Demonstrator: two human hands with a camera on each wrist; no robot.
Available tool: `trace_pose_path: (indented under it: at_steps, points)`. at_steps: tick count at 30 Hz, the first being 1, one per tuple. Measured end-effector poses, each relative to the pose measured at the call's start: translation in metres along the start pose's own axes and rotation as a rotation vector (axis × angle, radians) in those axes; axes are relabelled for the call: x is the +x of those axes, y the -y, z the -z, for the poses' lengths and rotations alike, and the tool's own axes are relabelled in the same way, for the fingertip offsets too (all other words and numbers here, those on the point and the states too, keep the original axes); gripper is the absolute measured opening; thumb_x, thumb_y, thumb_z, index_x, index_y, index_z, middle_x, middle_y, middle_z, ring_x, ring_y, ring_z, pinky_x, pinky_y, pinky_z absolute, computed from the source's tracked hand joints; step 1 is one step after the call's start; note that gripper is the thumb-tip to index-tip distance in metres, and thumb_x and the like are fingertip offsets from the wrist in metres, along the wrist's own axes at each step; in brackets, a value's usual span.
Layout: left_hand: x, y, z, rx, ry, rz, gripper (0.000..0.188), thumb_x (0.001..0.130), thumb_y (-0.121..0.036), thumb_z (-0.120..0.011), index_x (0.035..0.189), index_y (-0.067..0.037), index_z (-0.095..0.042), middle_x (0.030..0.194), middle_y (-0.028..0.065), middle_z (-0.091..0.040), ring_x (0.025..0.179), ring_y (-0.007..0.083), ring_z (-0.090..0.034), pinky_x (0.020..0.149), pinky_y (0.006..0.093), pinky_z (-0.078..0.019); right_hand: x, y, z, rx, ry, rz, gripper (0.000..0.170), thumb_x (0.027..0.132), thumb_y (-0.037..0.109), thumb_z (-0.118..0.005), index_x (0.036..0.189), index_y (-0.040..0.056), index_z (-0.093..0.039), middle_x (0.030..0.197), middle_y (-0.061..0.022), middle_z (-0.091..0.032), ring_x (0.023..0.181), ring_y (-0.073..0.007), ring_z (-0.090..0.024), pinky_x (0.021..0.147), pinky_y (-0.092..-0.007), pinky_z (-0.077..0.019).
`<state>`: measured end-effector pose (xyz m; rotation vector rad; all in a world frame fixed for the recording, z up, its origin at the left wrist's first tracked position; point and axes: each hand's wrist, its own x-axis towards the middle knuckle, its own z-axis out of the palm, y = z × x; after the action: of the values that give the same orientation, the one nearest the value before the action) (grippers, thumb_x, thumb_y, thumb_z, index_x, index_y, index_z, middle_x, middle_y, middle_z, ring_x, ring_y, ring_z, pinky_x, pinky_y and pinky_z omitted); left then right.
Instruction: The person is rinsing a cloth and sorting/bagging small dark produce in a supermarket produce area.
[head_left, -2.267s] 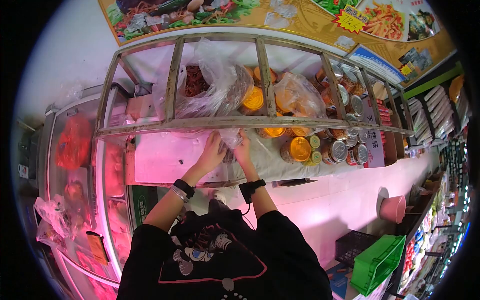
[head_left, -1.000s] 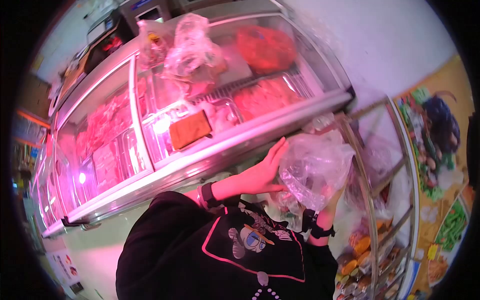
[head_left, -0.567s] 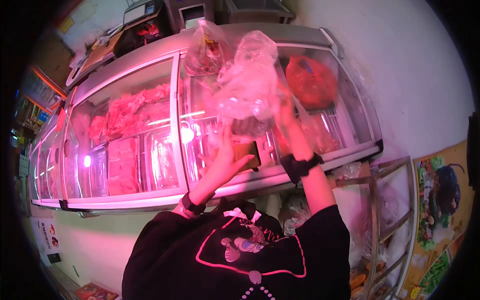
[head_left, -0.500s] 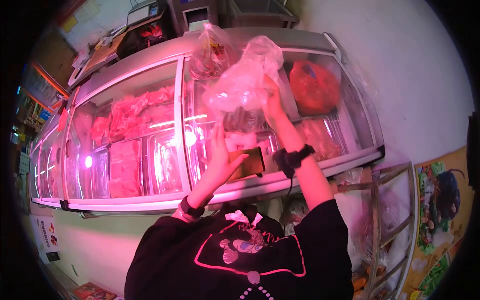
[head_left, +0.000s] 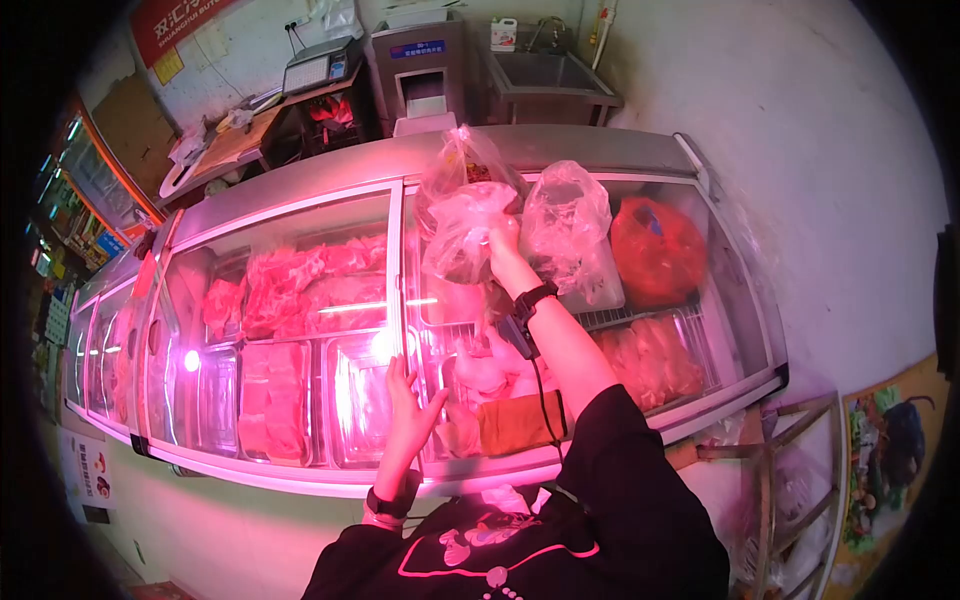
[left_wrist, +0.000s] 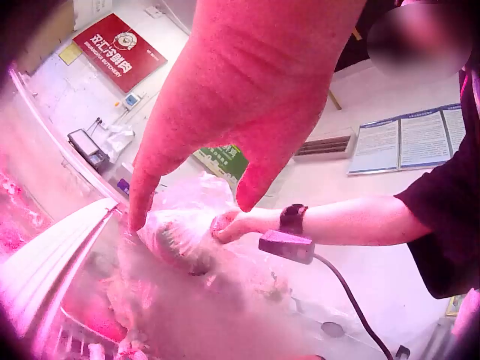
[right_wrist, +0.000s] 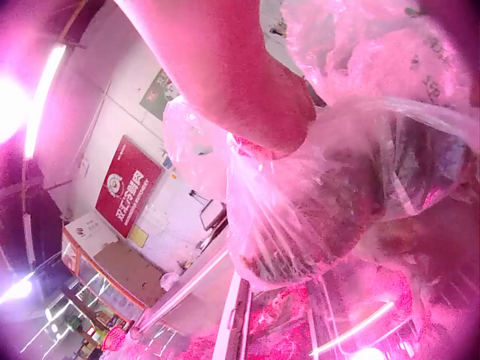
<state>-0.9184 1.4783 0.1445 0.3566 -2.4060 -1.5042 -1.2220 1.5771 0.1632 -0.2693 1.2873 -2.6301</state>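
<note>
In the head view my right hand (head_left: 503, 258) grips the gathered neck of a clear plastic bag (head_left: 462, 232) above the glass meat case. Dark brown contents press against the film of this bag (right_wrist: 307, 217) in the right wrist view. My left hand (head_left: 408, 418) holds nothing, fingers and thumb spread close over the front of the glass. From the left wrist view, the left hand (left_wrist: 247, 97) frames the right hand (left_wrist: 234, 225) and the bag beyond. Another knotted clear bag (head_left: 568, 215) sits just right of the held one, and one more clear bag (head_left: 475, 160) stands behind.
A red bag (head_left: 655, 250) rests on the case at the right, and a brown wallet-like phone case (head_left: 520, 425) lies near its front edge. Trays of raw meat (head_left: 272, 400) show under the glass. Behind stand a scale (head_left: 318, 72) and a sink (head_left: 548, 75).
I have turned from the shelf of jars to the meat case, carrying the bag. My left hand has come away from it toward the front; my right hand has shifted it left.
</note>
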Motion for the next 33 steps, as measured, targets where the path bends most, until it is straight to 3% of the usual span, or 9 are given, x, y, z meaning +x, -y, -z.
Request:
trace_pose_path:
  at_steps: [5,6,14,21,23,26,27,30,33]
  points:
    - [0.01,0.019,0.002,0.1,-0.031,-0.003,0.086,0.078,-0.014,-0.071,0.141,-0.004,-0.013,0.142,0.0172,-0.016,0.127,0.0335,-0.036,0.093,0.0434,-0.0435,0.021,-0.015,0.019,-0.04,-0.219,-0.06,0.03,0.08,0.008,-0.063,0.108,0.0085,-0.05,0.093,-0.0009,-0.059,0.082,-0.0137,-0.058,0.071,-0.0333,-0.0486]
    - [0.014,0.004,0.004,0.027,0.019,0.02,0.084,0.077,-0.009,-0.07,0.138,0.004,-0.014,0.14,0.0233,-0.014,0.127,0.0343,-0.033,0.104,0.0415,-0.0346,0.022,-0.01,0.02,-0.104,-0.219,-0.079,0.031,0.081,0.008,-0.063,0.109,0.0087,-0.049,0.093,-0.001,-0.059,0.082,-0.014,-0.058,0.071,-0.0338,-0.0488]
    - [0.008,0.001,-0.026,0.158,0.159,-0.168,0.083,0.079,-0.013,-0.068,0.141,-0.003,-0.014,0.143,0.0206,-0.015,0.126,0.0347,-0.035,0.103,0.0423,-0.0344,0.003,0.064,0.038,-0.781,-0.1,-0.078,0.071,0.075,0.025,-0.073,0.13,0.003,-0.033,0.09,-0.01,-0.059,0.062,-0.0152,-0.06,0.048,-0.0305,-0.049]
    - [-0.003,-0.01,-0.065,0.327,0.447,-0.266,0.063,0.079,-0.02,-0.067,0.131,0.0,-0.036,0.129,0.0197,-0.04,0.125,0.0341,-0.037,0.104,0.0395,-0.0307,-0.049,0.152,0.099,-1.069,-0.176,0.336,0.037,0.077,0.024,-0.071,0.102,0.0015,-0.056,0.085,-0.0077,-0.058,0.056,-0.0109,-0.055,0.045,-0.0245,-0.0458]
    - [0.006,-0.01,-0.075,0.352,0.477,-0.242,0.063,0.077,-0.019,-0.068,0.129,0.0,-0.037,0.123,0.0207,-0.043,0.118,0.0347,-0.042,0.099,0.0408,-0.0351,-0.095,0.178,0.091,-0.972,-0.104,0.447,0.024,0.076,0.02,-0.068,0.089,0.0032,-0.058,0.076,-0.0091,-0.063,0.071,-0.0195,-0.063,0.063,-0.0297,-0.0495]
    - [0.007,0.033,-0.092,0.455,0.474,-0.304,0.07,0.071,-0.021,-0.073,0.129,-0.001,-0.037,0.118,0.0219,-0.045,0.109,0.0384,-0.045,0.093,0.0439,-0.0376,-0.189,0.155,0.1,-1.132,-0.102,0.333,0.013,0.079,0.012,-0.062,0.087,0.0028,-0.059,0.073,-0.0121,-0.061,0.065,-0.0194,-0.061,0.059,-0.0321,-0.0476]
    - [0.011,0.044,-0.097,0.457,0.481,-0.322,0.073,0.068,-0.022,-0.075,0.127,0.0,-0.038,0.115,0.0219,-0.047,0.105,0.0399,-0.046,0.09,0.0459,-0.0386,-0.205,0.129,0.119,-1.112,-0.084,0.296,0.017,0.078,0.016,-0.065,0.089,0.003,-0.061,0.072,-0.0043,-0.058,0.061,-0.0115,-0.056,0.055,-0.0275,-0.0475]
    - [0.018,0.047,-0.114,0.629,0.512,-0.378,0.077,0.062,-0.018,-0.076,0.127,-0.001,-0.039,0.109,0.0224,-0.048,0.1,0.0403,-0.047,0.087,0.0488,-0.0387,-0.257,0.063,0.164,-1.3,-0.118,0.255,0.016,0.079,0.016,-0.06,0.087,0.0021,-0.06,0.092,-0.0142,-0.057,0.085,-0.0278,-0.059,0.069,-0.0383,-0.0488]
    - [0.029,0.048,-0.127,0.811,0.463,-0.294,0.075,0.06,-0.019,-0.079,0.123,-0.002,-0.043,0.113,0.0233,-0.045,0.101,0.0413,-0.046,0.088,0.047,-0.0412,-0.297,0.051,0.17,-1.507,-0.078,0.004,0.022,0.082,0.022,-0.058,0.099,0.0082,-0.055,0.111,-0.0091,-0.05,0.094,-0.0294,-0.057,0.076,-0.0391,-0.0467]
